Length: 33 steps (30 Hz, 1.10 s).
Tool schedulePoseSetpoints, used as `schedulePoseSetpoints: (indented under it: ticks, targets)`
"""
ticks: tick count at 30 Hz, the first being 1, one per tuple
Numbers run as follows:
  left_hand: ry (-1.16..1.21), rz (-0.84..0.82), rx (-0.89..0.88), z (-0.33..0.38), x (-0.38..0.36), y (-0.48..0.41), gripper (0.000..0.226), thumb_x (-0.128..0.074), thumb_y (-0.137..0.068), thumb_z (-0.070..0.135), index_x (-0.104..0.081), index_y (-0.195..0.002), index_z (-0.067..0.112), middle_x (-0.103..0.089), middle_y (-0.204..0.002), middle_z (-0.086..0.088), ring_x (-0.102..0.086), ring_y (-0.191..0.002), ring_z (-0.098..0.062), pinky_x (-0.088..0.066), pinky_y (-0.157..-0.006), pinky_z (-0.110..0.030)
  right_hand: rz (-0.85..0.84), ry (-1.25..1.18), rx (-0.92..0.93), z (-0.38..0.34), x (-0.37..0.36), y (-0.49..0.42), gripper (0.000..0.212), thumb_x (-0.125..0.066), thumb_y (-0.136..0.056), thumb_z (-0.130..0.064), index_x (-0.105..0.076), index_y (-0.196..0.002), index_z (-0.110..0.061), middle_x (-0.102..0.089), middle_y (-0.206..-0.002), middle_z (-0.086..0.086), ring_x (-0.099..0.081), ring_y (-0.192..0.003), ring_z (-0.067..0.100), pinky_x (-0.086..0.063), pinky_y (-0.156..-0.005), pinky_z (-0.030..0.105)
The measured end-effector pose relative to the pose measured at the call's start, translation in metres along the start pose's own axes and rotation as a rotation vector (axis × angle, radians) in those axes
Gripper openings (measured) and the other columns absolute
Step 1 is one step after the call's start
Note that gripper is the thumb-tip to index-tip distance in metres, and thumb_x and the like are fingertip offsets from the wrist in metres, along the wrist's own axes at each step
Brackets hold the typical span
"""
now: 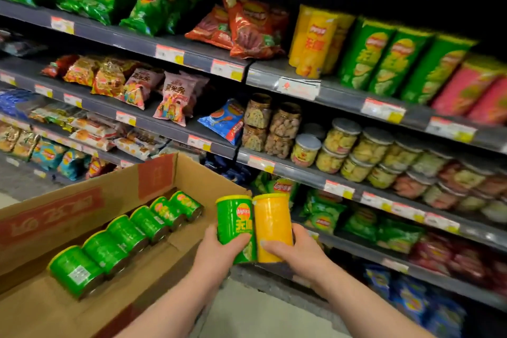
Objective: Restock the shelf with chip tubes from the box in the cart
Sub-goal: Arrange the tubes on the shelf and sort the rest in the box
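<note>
My left hand [219, 247] grips a green chip tube [234, 217] held upright. Beside it, touching, stands a yellow chip tube [273, 217] gripped by my right hand [295, 248]. Both tubes are in the air just right of the cardboard box [82, 200], in front of the lower shelves. Inside the box lie several green tubes [123, 236] in a row on their sides. High on the right, the shelf [340, 96] carries upright yellow tubes [315, 41], green tubes [389, 57] and pink tubes [472, 88].
Bags of chips fill the left shelves [153, 11]. Clear jars of snacks [356, 148] stand on the shelf below the tubes. More bags sit on the lower right shelves [397, 233]. A strip of grey floor [260, 313] runs between box and shelving.
</note>
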<state>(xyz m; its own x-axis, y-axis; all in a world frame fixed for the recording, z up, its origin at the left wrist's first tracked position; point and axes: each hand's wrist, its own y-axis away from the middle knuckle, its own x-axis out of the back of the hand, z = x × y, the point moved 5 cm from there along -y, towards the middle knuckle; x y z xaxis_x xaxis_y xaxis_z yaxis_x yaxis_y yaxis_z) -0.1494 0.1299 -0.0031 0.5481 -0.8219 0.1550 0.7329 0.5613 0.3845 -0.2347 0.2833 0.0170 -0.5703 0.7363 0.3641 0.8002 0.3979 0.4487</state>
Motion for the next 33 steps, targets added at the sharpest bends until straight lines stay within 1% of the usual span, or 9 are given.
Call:
schedulePoseSetpoints:
  ticks: [2, 5, 8, 11, 15, 19, 23, 30, 33]
  targets:
    - [-0.025, -0.097, -0.017, 0.007, -0.039, 0.011, 0.083, -0.068, -0.038, 0.059, -0.055, -0.112, 0.023, -0.067, -0.102, 0.0, -0.065, -0.093, -0.018, -0.051, -0.091, -0.04, 0.06, -0.071, -0.027, 0.022, 0.035, 0.017, 0.063, -0.079, -0.073, -0.035, -0.046, -0.124, -0.021, -0.062, -0.113, -0.005, -0.063, -0.099, 0.013, -0.054, -0.087, 0.034]
    - [-0.048, -0.226, -0.044, 0.015, -0.102, 0.038, 0.077, -0.072, -0.046, 0.054, -0.054, -0.114, 0.021, -0.067, -0.1, 0.004, -0.065, -0.091, -0.014, -0.052, -0.088, -0.037, 0.161, -0.111, -0.045, 0.054, 0.091, 0.052, 0.056, -0.077, -0.076, -0.036, -0.046, -0.121, -0.024, -0.062, -0.111, -0.006, -0.062, -0.098, 0.011, -0.053, -0.081, 0.027]
    - [-0.088, -0.323, -0.069, 0.019, -0.165, 0.074, 0.051, -0.076, -0.073, 0.039, -0.049, -0.114, 0.025, -0.06, -0.097, 0.011, -0.059, -0.087, -0.006, -0.046, -0.074, -0.028, 0.255, -0.164, -0.062, 0.09, 0.145, 0.093, 0.054, -0.075, -0.077, -0.036, -0.047, -0.121, -0.023, -0.062, -0.108, -0.008, -0.062, -0.095, 0.007, -0.05, -0.076, 0.021]
    - [-0.14, -0.398, -0.102, 0.019, -0.223, 0.11, 0.033, -0.07, -0.082, 0.031, -0.047, -0.106, 0.03, -0.057, -0.093, 0.014, -0.054, -0.083, -0.001, -0.042, -0.065, -0.022, 0.323, -0.23, -0.078, 0.125, 0.192, 0.136, 0.047, -0.074, -0.079, -0.035, -0.046, -0.116, -0.026, -0.061, -0.106, -0.009, -0.061, -0.095, 0.006, -0.05, -0.077, 0.023]
    - [-0.173, -0.501, -0.134, 0.018, -0.294, 0.159, 0.04, -0.071, -0.08, 0.032, -0.05, -0.113, 0.027, -0.062, -0.098, 0.009, -0.06, -0.088, -0.007, -0.044, -0.068, -0.025, 0.427, -0.279, -0.079, 0.169, 0.25, 0.188, 0.041, -0.072, -0.08, -0.035, -0.046, -0.111, -0.029, -0.06, -0.105, -0.01, -0.06, -0.094, 0.005, -0.047, -0.071, 0.019]
    - [-0.179, -0.57, -0.171, 0.017, -0.352, 0.203, 0.038, -0.071, -0.081, 0.03, -0.047, -0.111, 0.027, -0.059, -0.094, 0.013, -0.057, -0.086, -0.003, -0.043, -0.066, -0.023, 0.493, -0.299, -0.087, 0.205, 0.296, 0.228, 0.044, -0.073, -0.079, -0.035, -0.047, -0.115, -0.028, -0.061, -0.107, -0.008, -0.06, -0.097, 0.009, -0.049, -0.082, 0.026]
    - [-0.174, -0.619, -0.17, 0.017, -0.388, 0.233, 0.041, -0.071, -0.082, 0.031, -0.046, -0.114, 0.027, -0.059, -0.095, 0.013, -0.058, -0.087, -0.004, -0.044, -0.069, -0.024, 0.519, -0.353, -0.065, 0.228, 0.327, 0.253, 0.039, -0.073, -0.081, -0.031, -0.043, -0.106, -0.032, -0.059, -0.105, -0.009, -0.06, -0.095, 0.007, -0.048, -0.074, 0.021]
    - [-0.179, -0.645, -0.207, 0.035, -0.428, 0.239, 0.041, -0.071, -0.083, 0.031, -0.043, -0.113, 0.029, -0.058, -0.098, 0.014, -0.058, -0.09, -0.005, -0.044, -0.073, -0.026, 0.552, -0.402, -0.048, 0.245, 0.363, 0.251, 0.043, -0.072, -0.081, -0.033, -0.044, -0.113, -0.029, -0.06, -0.108, -0.008, -0.06, -0.096, 0.008, -0.047, -0.071, 0.021]
    - [-0.169, -0.669, -0.218, 0.046, -0.453, 0.236, 0.037, -0.069, -0.084, 0.029, -0.043, -0.11, 0.029, -0.056, -0.092, 0.016, -0.055, -0.082, 0.0, -0.04, -0.062, -0.017, 0.578, -0.415, -0.044, 0.248, 0.384, 0.247, 0.045, -0.072, -0.081, -0.033, -0.045, -0.116, -0.028, -0.06, -0.109, -0.008, -0.061, -0.094, 0.006, -0.047, -0.066, 0.018]
